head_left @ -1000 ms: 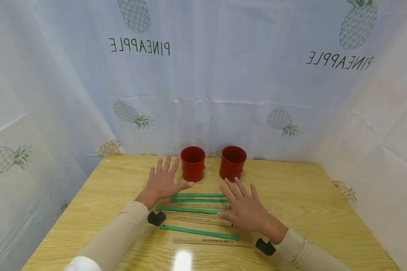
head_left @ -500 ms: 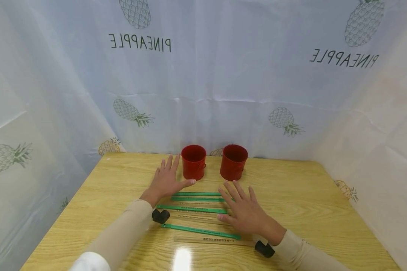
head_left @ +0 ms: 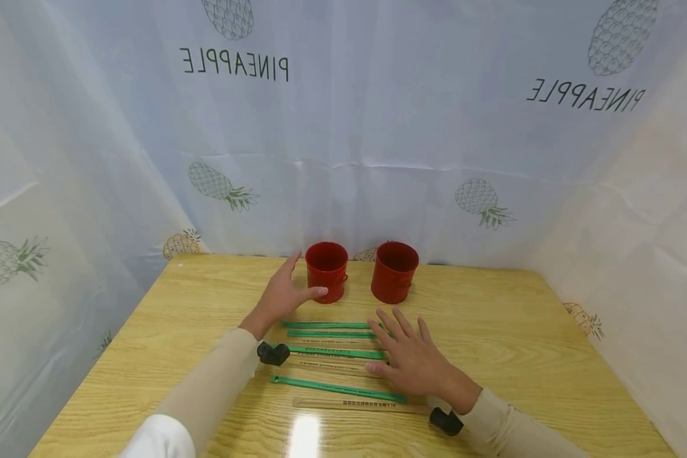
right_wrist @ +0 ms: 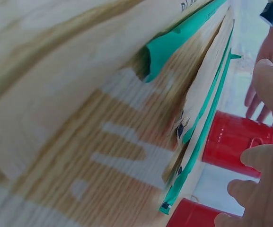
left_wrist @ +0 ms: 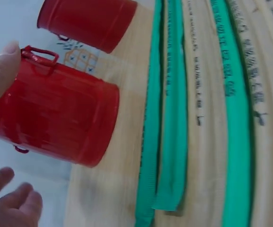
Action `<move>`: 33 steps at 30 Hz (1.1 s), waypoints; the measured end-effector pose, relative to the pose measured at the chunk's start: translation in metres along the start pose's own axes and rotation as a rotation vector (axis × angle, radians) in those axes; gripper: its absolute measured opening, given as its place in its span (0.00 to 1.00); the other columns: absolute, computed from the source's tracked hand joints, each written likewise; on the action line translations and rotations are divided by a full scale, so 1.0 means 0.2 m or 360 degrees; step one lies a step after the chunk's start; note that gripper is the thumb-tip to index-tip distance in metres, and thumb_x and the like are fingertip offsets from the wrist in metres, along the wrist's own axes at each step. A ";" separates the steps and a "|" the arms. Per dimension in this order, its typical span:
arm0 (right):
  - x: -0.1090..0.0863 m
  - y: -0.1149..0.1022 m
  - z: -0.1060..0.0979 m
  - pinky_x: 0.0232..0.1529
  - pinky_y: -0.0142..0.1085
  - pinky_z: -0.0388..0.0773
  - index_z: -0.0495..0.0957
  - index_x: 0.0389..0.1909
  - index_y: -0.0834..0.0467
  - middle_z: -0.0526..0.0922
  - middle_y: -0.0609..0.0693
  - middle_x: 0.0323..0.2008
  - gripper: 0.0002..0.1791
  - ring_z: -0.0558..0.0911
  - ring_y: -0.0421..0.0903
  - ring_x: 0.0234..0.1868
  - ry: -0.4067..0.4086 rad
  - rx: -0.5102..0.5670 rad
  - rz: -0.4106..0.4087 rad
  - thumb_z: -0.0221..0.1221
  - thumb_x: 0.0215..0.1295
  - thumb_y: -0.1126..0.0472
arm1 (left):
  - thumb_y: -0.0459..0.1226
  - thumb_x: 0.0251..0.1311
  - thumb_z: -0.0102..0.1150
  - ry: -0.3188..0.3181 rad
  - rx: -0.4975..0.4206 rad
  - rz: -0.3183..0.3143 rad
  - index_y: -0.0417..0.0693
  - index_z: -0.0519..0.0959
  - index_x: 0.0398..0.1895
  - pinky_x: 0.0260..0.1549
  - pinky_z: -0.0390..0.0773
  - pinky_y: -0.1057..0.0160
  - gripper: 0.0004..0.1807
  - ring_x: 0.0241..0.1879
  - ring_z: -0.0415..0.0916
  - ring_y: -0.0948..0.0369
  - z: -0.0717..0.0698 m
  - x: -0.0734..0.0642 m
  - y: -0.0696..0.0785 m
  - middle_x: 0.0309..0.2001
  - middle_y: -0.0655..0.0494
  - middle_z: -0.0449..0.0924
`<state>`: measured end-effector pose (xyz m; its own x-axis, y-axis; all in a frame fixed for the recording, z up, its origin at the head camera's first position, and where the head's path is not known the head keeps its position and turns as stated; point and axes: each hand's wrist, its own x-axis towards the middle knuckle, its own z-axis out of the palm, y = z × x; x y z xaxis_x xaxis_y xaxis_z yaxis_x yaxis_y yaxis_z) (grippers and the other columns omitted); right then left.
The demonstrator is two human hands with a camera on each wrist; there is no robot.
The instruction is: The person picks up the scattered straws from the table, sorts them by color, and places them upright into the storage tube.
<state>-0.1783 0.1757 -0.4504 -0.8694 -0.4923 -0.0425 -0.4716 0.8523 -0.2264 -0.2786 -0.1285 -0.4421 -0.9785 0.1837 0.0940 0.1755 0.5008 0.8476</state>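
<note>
My left hand [head_left: 276, 298] reaches to the left side of the left red bucket [head_left: 326, 278], thumb in front of it and fingers by its far side. In the left wrist view the thumb and fingers stand around that bucket [left_wrist: 60, 113] without closing on it. The right red bucket [head_left: 392, 284] stands beside it. My right hand [head_left: 416, 364] is spread, palm down, over the right ends of a row of long thin wrapped sticks. Some have green wrappers [head_left: 338, 389], others beige ones [head_left: 326, 403] with printed characters. Nothing is gripped in the right hand.
All this lies on a light wooden table [head_left: 509, 343]. A white curtain [head_left: 372, 127] with pineapple prints hangs behind and at both sides. A black wrist mount [head_left: 273, 353] sits under the left wrist, another [head_left: 446, 421] under the right.
My left hand has moved right and turned from flat and spread to thumb and fingers around the left bucket. The right hand stays nearly still. The view has tilted slightly down.
</note>
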 end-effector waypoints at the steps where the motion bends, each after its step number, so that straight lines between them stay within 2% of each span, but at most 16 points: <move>1: 0.00 0.00 0.00 0.75 0.78 0.43 0.54 0.84 0.48 0.50 0.52 0.85 0.46 0.45 0.62 0.86 -0.0004 0.0002 -0.0001 0.52 0.73 0.30 | 0.58 0.57 0.74 0.0011 -0.0042 0.0011 0.51 0.47 0.86 0.75 0.64 0.34 0.61 0.82 0.51 0.41 0.00 0.00 0.00 0.85 0.47 0.50; 5: 0.01 0.01 0.00 0.75 0.78 0.43 0.54 0.84 0.48 0.50 0.52 0.85 0.46 0.45 0.63 0.86 -0.0031 0.0026 -0.0006 0.52 0.74 0.30 | 0.53 0.60 0.74 0.0034 -0.0178 0.0062 0.52 0.50 0.85 0.77 0.64 0.40 0.57 0.81 0.55 0.42 -0.02 0.02 0.01 0.84 0.46 0.54; 9: 0.02 0.02 -0.01 0.75 0.78 0.42 0.55 0.84 0.49 0.50 0.51 0.85 0.46 0.46 0.63 0.86 -0.0054 0.0066 -0.0008 0.53 0.73 0.31 | 0.52 0.61 0.74 0.0054 -0.0244 0.0090 0.51 0.51 0.85 0.78 0.64 0.43 0.56 0.81 0.57 0.44 -0.02 0.04 0.02 0.83 0.46 0.56; 19: 0.04 0.04 -0.01 0.76 0.77 0.44 0.56 0.83 0.49 0.54 0.52 0.84 0.45 0.49 0.63 0.85 -0.0036 0.0151 -0.0026 0.57 0.73 0.35 | 0.52 0.61 0.74 0.0092 -0.0347 0.0084 0.48 0.53 0.84 0.76 0.66 0.42 0.55 0.79 0.63 0.47 -0.02 0.07 0.03 0.81 0.49 0.62; 22: 0.05 0.05 -0.01 0.76 0.76 0.49 0.58 0.82 0.51 0.56 0.53 0.84 0.44 0.52 0.64 0.84 -0.0003 0.0194 -0.0052 0.59 0.73 0.37 | 0.51 0.61 0.74 0.0090 -0.0360 0.0090 0.47 0.54 0.84 0.76 0.66 0.43 0.54 0.79 0.63 0.48 -0.01 0.08 0.04 0.81 0.50 0.63; 26: 0.06 0.07 -0.01 0.77 0.68 0.60 0.62 0.80 0.56 0.61 0.56 0.81 0.43 0.60 0.63 0.82 0.0076 0.0257 -0.0080 0.63 0.71 0.41 | 0.50 0.62 0.73 0.0080 -0.0375 0.0109 0.45 0.55 0.83 0.76 0.66 0.43 0.53 0.79 0.62 0.48 -0.01 0.09 0.04 0.81 0.49 0.62; 29: 0.07 0.07 -0.02 0.76 0.62 0.67 0.64 0.79 0.57 0.63 0.57 0.80 0.42 0.64 0.61 0.80 0.0123 0.0331 -0.0034 0.65 0.71 0.43 | 0.49 0.63 0.73 0.0079 -0.0390 0.0112 0.45 0.56 0.83 0.77 0.65 0.43 0.52 0.80 0.61 0.48 -0.01 0.09 0.04 0.81 0.49 0.62; 33: 0.07 0.08 -0.01 0.74 0.60 0.70 0.69 0.75 0.59 0.70 0.57 0.77 0.38 0.70 0.60 0.77 0.0232 0.0422 0.0038 0.67 0.70 0.49 | 0.51 0.62 0.73 0.0100 -0.0401 0.0102 0.47 0.57 0.83 0.76 0.67 0.44 0.51 0.80 0.62 0.48 -0.01 0.09 0.04 0.81 0.50 0.62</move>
<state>-0.1994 0.1832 -0.4524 -0.9010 -0.4255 0.0851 -0.4122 0.7780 -0.4741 -0.2954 -0.1221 -0.4330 -0.9725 0.1513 0.1772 0.2123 0.2619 0.9414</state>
